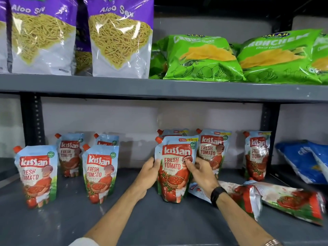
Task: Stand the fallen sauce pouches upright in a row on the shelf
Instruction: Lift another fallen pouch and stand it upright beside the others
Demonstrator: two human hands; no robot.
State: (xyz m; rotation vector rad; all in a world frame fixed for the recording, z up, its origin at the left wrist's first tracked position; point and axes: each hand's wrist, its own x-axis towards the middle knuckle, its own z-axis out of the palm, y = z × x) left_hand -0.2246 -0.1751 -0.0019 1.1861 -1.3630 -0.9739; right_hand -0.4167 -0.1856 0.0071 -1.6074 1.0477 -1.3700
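A ketchup pouch [174, 167] stands upright at the middle of the grey lower shelf [71, 222]. My left hand [150, 174] grips its left edge and my right hand [201, 172] grips its right edge. Two more pouches stand at the front left, one at the far left [36, 176] and another [100, 173] right of it. Several stand behind, among them one [213, 150] just behind my right hand and one [257, 155] at the right. Two fallen pouches lie flat at the front right: one [237, 194] behind my right wrist, another [291, 201] overlapping it farther right.
Blue snack bags [305, 162] lean at the far right of the lower shelf. On the upper shelf [159, 87] stand purple Aloo Sev bags [120, 36] and green chip bags [200, 57]. Dark shelf uprights [32, 119] flank the bay.
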